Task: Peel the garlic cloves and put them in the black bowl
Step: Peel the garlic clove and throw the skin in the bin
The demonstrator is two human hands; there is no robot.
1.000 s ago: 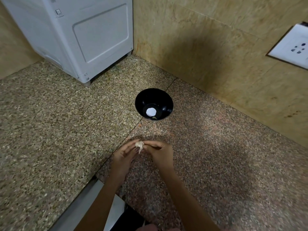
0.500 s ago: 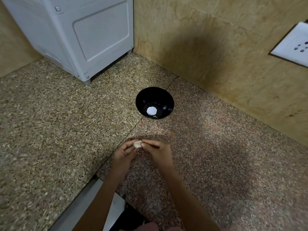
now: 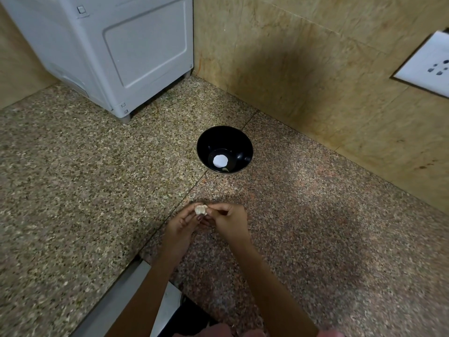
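Left hand [image 3: 181,226] and right hand [image 3: 229,221] still pinched one garlic clove [image 3: 200,209]; dangling skin gone. One black bowl [image 3: 218,137], unmoved.

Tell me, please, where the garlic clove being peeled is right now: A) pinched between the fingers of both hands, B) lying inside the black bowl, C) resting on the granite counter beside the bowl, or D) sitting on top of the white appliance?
A: the garlic clove is pinched between the left hand and the right hand, on the near side of the black bowl.
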